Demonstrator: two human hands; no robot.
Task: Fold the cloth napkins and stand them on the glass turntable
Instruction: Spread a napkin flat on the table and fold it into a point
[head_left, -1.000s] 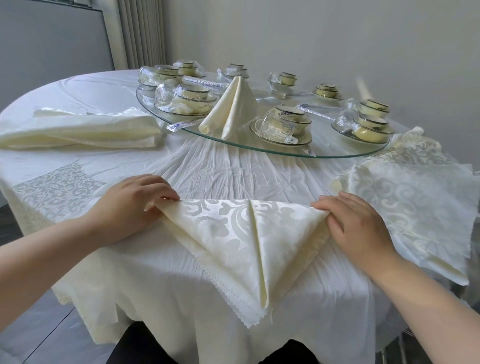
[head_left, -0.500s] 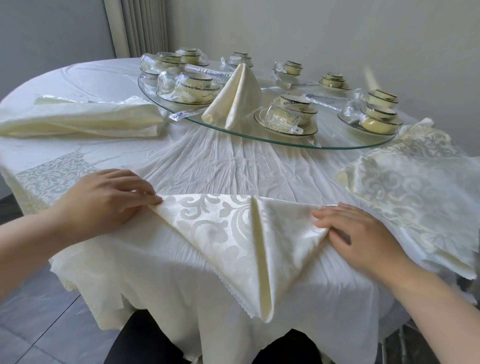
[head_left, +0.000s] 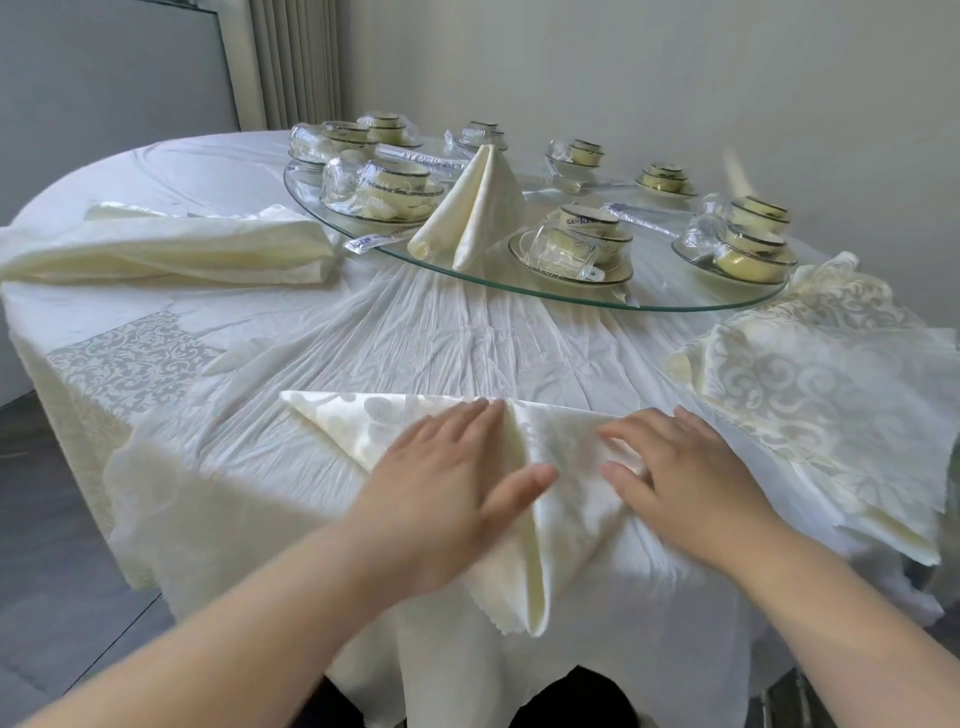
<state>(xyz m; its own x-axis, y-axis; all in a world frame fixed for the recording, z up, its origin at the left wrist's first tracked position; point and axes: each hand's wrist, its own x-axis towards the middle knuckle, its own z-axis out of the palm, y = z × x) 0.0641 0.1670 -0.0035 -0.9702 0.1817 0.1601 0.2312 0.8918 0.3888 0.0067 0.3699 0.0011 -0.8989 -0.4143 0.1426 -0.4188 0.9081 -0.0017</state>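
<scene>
Left grip: the left hand (head_left: 447, 483) is laid flat at lower centre, fingers straight and slightly spread, pressed on the left half of the napkin (head_left: 569, 519).
Right grip: the right hand (head_left: 680, 478) is laid flat just beside it, fingers straight, pressed on the right half; nothing is pinched.
Cloth under the hands: the cream patterned napkin is folded into a downward-pointing triangle, with a raised centre fold between the two thumbs; its tip hangs over the near table edge.
Finished piece: a standing napkin (head_left: 475, 210) is seen upright as a cone at upper centre, on the near rim of the glass turntable (head_left: 660, 293).
Turntable load: wrapped dish sets (head_left: 576, 241) are ranged around the glass.
Right of frame: a pile of napkins (head_left: 831, 405) is spread flat.
Upper left: a long folded cloth (head_left: 171, 249) is laid on the tablecloth (head_left: 415, 332).
</scene>
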